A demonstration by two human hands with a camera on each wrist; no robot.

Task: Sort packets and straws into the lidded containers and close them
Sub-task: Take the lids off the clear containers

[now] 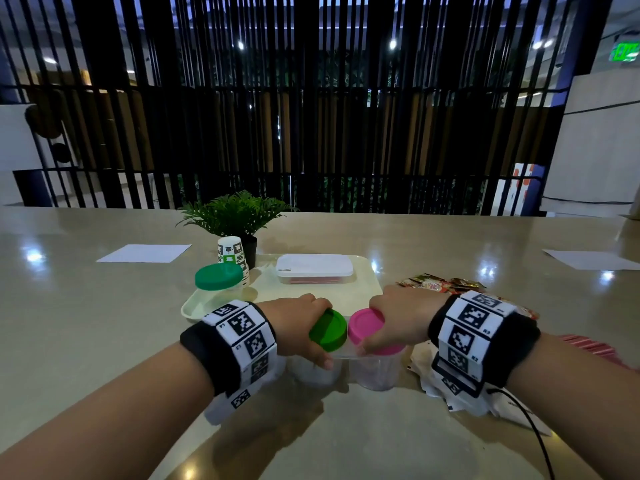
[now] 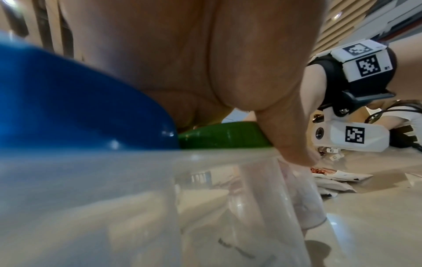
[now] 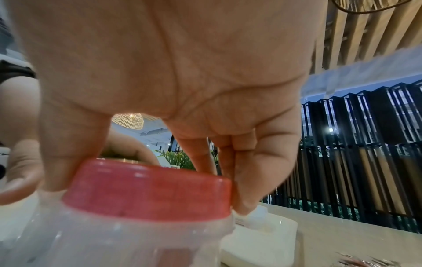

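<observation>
Two clear jars stand side by side on the table in front of me. My left hand (image 1: 298,323) grips the green lid (image 1: 328,330) of the left jar, with the thumb (image 2: 294,144) down its near side. My right hand (image 1: 398,318) grips the pink lid (image 1: 367,328) of the right jar (image 1: 375,374), and in the right wrist view its fingers (image 3: 255,171) curl round the lid's (image 3: 148,189) rim. Loose packets (image 1: 445,283) lie behind the right wrist, and white ones (image 1: 450,393) lie under it. The left wrist view shows a blue-lidded jar (image 2: 80,108) close by.
A pale tray (image 1: 367,282) behind my hands carries a teal-lidded jar (image 1: 218,276) and a flat box with a white lid (image 1: 314,265). A patterned paper cup (image 1: 231,252) and a potted plant (image 1: 235,213) stand at the tray's far left. Red packets (image 1: 588,345) lie far right.
</observation>
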